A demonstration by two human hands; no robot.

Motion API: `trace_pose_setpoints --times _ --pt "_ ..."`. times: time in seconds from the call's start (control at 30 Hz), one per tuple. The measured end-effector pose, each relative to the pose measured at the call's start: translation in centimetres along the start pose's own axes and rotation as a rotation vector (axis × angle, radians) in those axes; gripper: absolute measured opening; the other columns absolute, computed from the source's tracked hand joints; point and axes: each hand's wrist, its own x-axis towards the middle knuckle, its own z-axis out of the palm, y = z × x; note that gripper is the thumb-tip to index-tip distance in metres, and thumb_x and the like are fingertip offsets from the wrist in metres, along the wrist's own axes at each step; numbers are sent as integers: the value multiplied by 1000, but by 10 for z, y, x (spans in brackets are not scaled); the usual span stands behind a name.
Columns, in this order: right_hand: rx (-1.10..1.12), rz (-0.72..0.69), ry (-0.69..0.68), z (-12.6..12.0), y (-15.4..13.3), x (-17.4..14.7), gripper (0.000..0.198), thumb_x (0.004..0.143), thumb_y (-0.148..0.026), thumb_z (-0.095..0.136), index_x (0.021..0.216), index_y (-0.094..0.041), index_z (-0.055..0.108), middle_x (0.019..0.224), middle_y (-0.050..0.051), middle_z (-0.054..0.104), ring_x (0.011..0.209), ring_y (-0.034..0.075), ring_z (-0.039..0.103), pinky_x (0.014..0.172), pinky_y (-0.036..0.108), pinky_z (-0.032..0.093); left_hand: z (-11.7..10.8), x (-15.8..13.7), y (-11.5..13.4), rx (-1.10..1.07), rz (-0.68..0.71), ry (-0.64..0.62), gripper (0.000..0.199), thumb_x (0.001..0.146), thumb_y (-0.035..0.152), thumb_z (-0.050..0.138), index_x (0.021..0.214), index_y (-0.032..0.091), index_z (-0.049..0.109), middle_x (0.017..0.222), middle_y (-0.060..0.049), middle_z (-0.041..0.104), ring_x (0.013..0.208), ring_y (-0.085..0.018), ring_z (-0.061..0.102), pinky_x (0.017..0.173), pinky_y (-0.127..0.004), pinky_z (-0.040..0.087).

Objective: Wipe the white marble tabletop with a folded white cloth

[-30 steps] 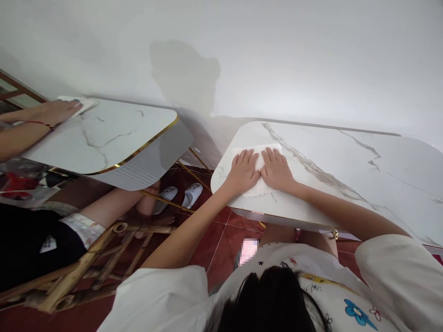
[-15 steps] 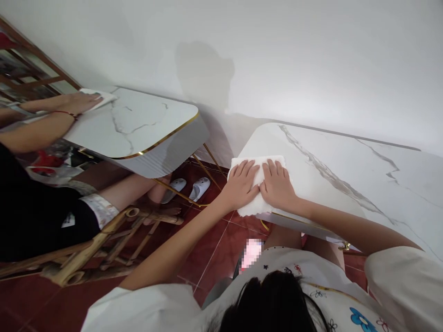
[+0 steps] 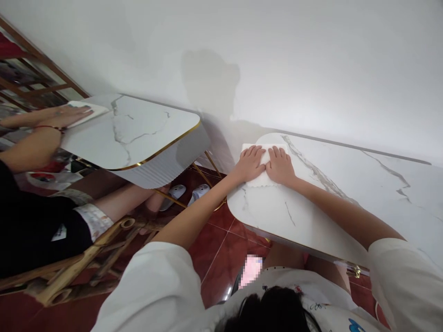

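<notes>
My left hand and my right hand lie side by side, palms down, on a white cloth. The fingers of both are stretched out flat and point toward the wall, thumbs almost meeting. Beneath the cloth is a white marble-patterned tabletop with grey veins, and the cloth rests near its rounded left end. What lies under my palms is hidden.
To the left stands a second marble-patterned table with gold trim. Another person's hand presses a white cloth there. A bamboo chair, white slippers and a wall are around.
Both my hands have slid the cloth away from me, from the table's front edge toward the wall. The other person's hand and cloth have moved slightly left. The view has shifted a little.
</notes>
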Motion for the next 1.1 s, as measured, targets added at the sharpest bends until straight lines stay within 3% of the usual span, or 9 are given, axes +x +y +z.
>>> trace_pose_setpoints --times 0.3,0.6,0.8,1.1 --pt "5 -14 7 17 38 68 50 87 -21 34 136 -10 42 147 15 39 133 31 32 104 48 32 14 66 -27 -86 -25 -10 50 87 36 35 132 15 42 144 -15 41 135 -28 33 110 -46 26" --pt "59 6 16 25 59 109 47 86 -20 33 132 -14 44 144 13 42 130 30 35 103 49 32 27 111 -44 -111 -59 -9 51 85 36 34 131 14 43 139 -15 45 130 -30 38 106 -47 30" --pt "55 31 14 29 66 122 45 87 -21 32 130 -14 45 140 14 45 126 32 37 101 49 33 34 126 -53 -170 -54 8 52 84 34 35 132 17 42 138 -14 46 130 -29 38 108 -47 30" --pt "12 35 19 27 62 117 48 88 -21 30 134 -10 43 144 15 42 127 33 37 102 49 31 36 125 -53 -143 -20 9 55 85 36 34 134 12 42 139 -18 45 130 -29 39 108 -45 30"
